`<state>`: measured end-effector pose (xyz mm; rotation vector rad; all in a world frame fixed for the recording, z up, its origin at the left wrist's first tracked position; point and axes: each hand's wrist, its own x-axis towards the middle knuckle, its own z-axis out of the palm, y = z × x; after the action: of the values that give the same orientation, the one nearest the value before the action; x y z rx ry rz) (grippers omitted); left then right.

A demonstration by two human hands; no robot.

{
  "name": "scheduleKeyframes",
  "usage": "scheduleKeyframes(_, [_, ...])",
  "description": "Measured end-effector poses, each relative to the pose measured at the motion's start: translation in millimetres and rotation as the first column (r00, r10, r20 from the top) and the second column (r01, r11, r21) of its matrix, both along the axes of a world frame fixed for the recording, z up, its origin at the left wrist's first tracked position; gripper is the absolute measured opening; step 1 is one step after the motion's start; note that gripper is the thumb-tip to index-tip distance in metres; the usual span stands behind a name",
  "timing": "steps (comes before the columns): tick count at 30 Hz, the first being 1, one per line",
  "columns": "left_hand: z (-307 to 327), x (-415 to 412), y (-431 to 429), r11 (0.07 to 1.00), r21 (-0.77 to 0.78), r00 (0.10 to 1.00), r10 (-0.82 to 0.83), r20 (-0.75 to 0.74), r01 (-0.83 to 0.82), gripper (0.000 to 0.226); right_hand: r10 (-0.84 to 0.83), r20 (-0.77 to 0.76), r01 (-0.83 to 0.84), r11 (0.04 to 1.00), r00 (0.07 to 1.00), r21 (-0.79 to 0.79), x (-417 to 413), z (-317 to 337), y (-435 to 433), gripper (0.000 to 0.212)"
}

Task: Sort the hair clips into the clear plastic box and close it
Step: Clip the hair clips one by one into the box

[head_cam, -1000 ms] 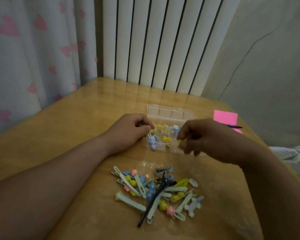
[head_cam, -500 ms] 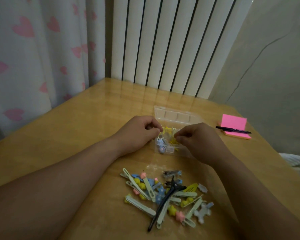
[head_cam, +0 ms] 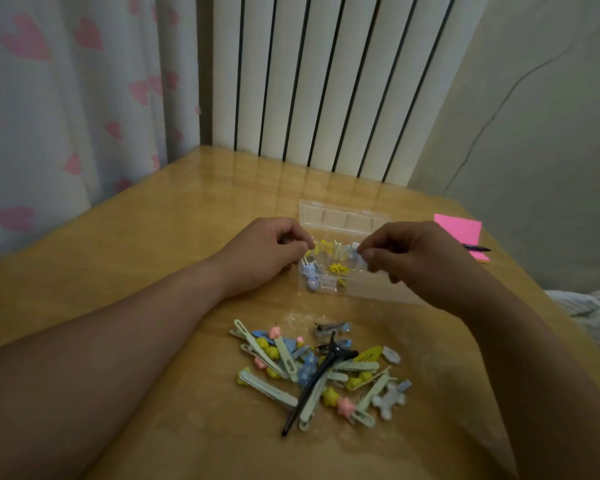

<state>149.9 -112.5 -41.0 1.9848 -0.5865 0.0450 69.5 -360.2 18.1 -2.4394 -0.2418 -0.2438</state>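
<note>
The clear plastic box (head_cam: 329, 284) lies open at the table's middle, its lid (head_cam: 343, 218) folded back. Inside are small yellow clips (head_cam: 336, 268) and pale blue clips (head_cam: 310, 275). My left hand (head_cam: 264, 258) has curled fingers, and its thumb and forefinger pinch the box's left rim. Over the box's right part hovers my right hand (head_cam: 416, 261); its fingertips are pinched together beside a pale blue clip (head_cam: 355, 247), and I see nothing between them. A pile of hair clips (head_cam: 321, 370) lies nearer me, with a long black clip (head_cam: 317, 382) across it.
A pink pad of sticky notes (head_cam: 459, 228) with a black pen (head_cam: 477, 248) on it lies at the table's right edge. A white radiator (head_cam: 326, 81) stands behind the wooden table (head_cam: 146, 237), and a heart-patterned curtain (head_cam: 66, 98) hangs at the left.
My right hand carried a small yellow clip over the box, then drew back to the right without it. My left hand stayed at the box's left rim. The camera tilted a little.
</note>
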Motion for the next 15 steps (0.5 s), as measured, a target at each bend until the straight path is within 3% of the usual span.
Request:
scheduleKeyframes(4, [-0.8, 0.9, 0.4, 1.000, -0.012, 1.000, -0.002, -0.007, 0.002, 0.012, 0.162, -0.307, -0.217, 0.964, 0.938, -0.155, -13.2, 16.9, -0.2, 0.009])
scheduleKeyframes(8, [0.1, -0.3, 1.2, 1.000, -0.024, 1.000, -0.013, -0.018, 0.013, 0.012, 0.154, -0.573, -0.401, 0.852, 0.805, -0.336, -24.0, 19.3, 8.1, 0.020])
scheduleKeyframes(15, [0.8, -0.6, 1.5, 1.000, -0.020, 1.000, -0.017, -0.021, 0.016, 0.012, 0.070, -0.618, -0.438, 0.768, 0.783, -0.468, -25.0, 13.9, 19.9, 0.020])
